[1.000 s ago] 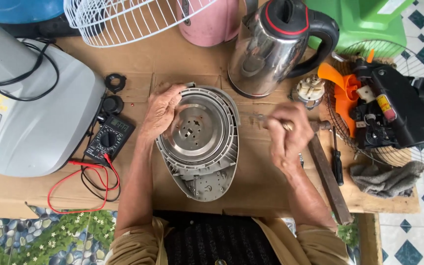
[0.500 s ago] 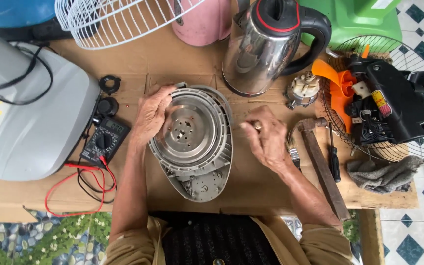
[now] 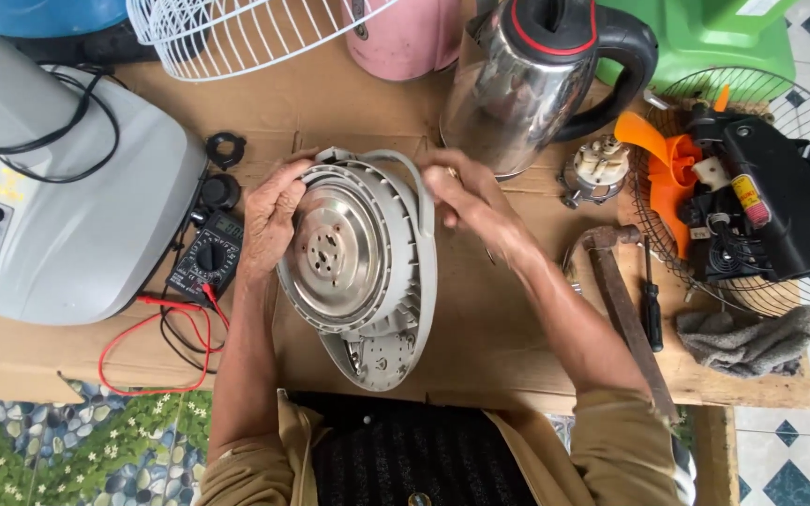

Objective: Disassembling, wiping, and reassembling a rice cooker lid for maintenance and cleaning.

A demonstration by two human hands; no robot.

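Here, left to right:
Fan base [image 3: 58, 215]: grey moulded plastic, smooth, a black cord looped over it.
Meter [image 3: 204, 258]: black, flat, with red and black leads trailing toward the table edge.
Left hand [image 3: 272, 217]: fingers curled over the left rim of the base – gripping it.
Base [image 3: 360, 272]: a round grey plastic kettle base, ribbed rim, dull metal disc with small holes in the middle; long axis runs away from the person, narrow end nearest the body; it lies between both hands, on cardboard.
Right hand [image 3: 466, 197]: fingers closed on the far right rim – equally near.
Kettle [image 3: 527, 80]: shiny steel, black handle.
Rag [image 3: 752, 337]: grey, crumpled.
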